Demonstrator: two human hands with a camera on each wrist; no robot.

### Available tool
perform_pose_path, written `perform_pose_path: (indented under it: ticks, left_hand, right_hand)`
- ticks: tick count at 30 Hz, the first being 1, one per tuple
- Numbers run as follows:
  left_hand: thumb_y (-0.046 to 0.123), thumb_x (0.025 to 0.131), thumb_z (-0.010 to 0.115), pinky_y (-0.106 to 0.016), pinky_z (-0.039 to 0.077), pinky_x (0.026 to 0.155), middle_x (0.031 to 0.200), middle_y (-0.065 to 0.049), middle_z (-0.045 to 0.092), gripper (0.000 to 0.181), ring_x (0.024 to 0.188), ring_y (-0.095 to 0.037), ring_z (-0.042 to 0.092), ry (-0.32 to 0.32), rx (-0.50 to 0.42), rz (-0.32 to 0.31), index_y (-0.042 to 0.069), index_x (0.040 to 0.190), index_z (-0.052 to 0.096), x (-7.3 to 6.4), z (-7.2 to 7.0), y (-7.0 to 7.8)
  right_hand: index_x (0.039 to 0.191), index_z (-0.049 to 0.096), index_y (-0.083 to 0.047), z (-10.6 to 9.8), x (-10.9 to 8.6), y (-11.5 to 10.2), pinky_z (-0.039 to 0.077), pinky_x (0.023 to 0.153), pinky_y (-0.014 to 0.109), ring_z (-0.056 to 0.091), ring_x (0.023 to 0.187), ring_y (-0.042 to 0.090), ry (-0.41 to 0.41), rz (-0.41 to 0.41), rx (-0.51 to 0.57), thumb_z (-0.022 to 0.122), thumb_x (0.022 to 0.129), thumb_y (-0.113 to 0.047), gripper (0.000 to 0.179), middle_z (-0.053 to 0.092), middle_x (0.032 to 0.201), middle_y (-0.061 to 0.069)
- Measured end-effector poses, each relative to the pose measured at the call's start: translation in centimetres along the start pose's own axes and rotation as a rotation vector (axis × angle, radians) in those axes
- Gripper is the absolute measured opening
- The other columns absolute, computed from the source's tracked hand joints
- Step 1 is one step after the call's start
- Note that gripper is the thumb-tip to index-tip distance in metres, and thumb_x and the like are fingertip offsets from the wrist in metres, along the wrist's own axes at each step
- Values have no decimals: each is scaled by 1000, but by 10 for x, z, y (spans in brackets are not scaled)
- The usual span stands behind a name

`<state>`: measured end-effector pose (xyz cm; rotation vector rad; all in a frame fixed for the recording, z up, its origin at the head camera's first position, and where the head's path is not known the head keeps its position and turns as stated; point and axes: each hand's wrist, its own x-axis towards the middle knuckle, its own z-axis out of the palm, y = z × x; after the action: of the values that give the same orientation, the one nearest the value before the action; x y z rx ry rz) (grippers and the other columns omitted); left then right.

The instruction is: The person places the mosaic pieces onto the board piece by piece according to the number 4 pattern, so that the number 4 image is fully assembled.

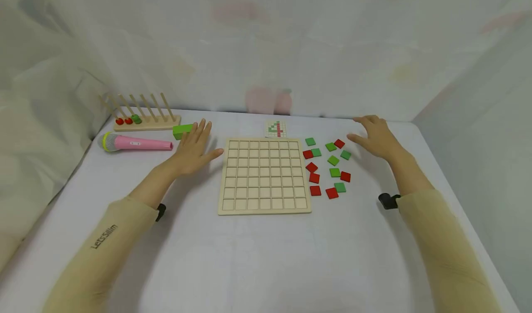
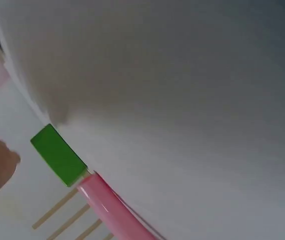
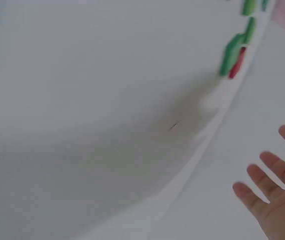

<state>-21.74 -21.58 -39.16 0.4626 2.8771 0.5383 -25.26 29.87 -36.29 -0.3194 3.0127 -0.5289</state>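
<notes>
My left hand [image 1: 190,153], fingers spread, hovers left of a pale wooden grid board [image 1: 264,177] and holds nothing. Just beyond its fingertips is a green block [image 1: 181,131], which the left wrist view also shows beside a pink microphone [image 2: 115,210]. To the right of the board, my right hand [image 1: 377,138] is held above the table with its fingers extended and apart. Nearest to it lie loose square tiles, among them a green tile [image 1: 346,155] and a red tile [image 1: 339,143]. Several more red and green tiles are scattered between the board and that hand.
Behind the board lies a small pattern card [image 1: 276,129] with green and red squares. A wooden peg stand [image 1: 147,124] with red and green beads stands at the back left, behind the microphone's head [image 1: 110,141]. White curtains enclose the white table [image 1: 257,257].
</notes>
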Motion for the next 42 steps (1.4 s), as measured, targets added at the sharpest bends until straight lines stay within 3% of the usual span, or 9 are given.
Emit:
perform_pose_path:
  ticks: [6,11,15,26,42]
  left_hand:
    - [55,95,56,-60,5,125,169,-10,-4,96,157,-35,-4,-120,-245,66,11,160,2,17,1,4]
    - [48,79,79,-57,12,126,169,-11,6,108,157,-35,7,-215,-215,120,11,160,16,21,6,5]
    - [41,68,89,-56,10,126,169,-11,6,119,157,-36,5,-248,-209,146,10,159,20,22,10,5]
    - [38,62,93,-56,5,127,169,-14,-1,132,157,-37,-2,-266,-238,145,3,159,10,21,17,1]
    - [40,63,92,-57,5,127,169,-11,-1,133,157,-36,-4,-286,-220,142,1,159,9,17,17,3]
  right_hand:
    - [139,53,-5,8,28,-25,43,105,61,49,130,42,28,-23,231,62,96,-25,48,49,143,24]
    - [137,55,-5,20,44,-46,45,106,58,51,130,40,-56,-19,351,62,95,-19,45,55,141,21]
    - [133,58,-3,29,53,-55,46,106,55,52,129,39,-122,-26,394,62,94,-13,41,56,139,20]
    - [131,61,-5,39,64,-66,46,108,50,54,127,34,-266,11,438,67,89,-6,43,59,137,18]
    - [126,65,-6,51,65,-65,41,111,51,51,123,32,-295,14,373,70,88,-7,39,61,133,16]
